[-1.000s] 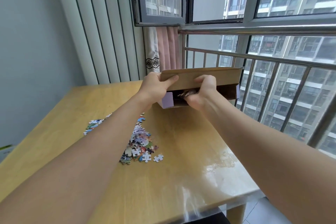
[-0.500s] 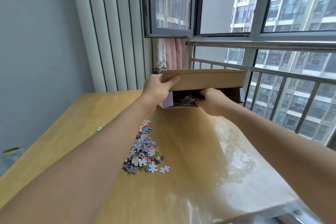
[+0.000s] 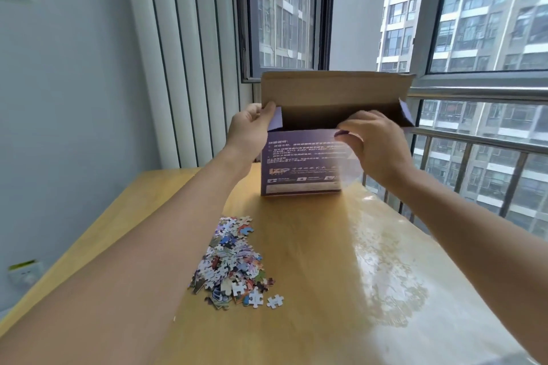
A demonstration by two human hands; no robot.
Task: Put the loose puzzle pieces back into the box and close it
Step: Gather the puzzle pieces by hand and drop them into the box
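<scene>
Left hand [image 3: 252, 127] grips box [image 3: 302, 163] side flap; right hand [image 3: 376, 142] pinches the front edge. Piece pile [image 3: 234, 267] lies nearer the person, below the left forearm.

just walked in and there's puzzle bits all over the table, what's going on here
A person is tidying a jigsaw back into its purple cardboard box, which stands upright at the far end of the wooden table with its brown lid flap raised. The left hand holds the box's left side flap, while the right hand grips the front top edge. A pile of loose colourful puzzle pieces lies on the table nearer the person, so packing isn't finished and the box isn't closed.
</scene>
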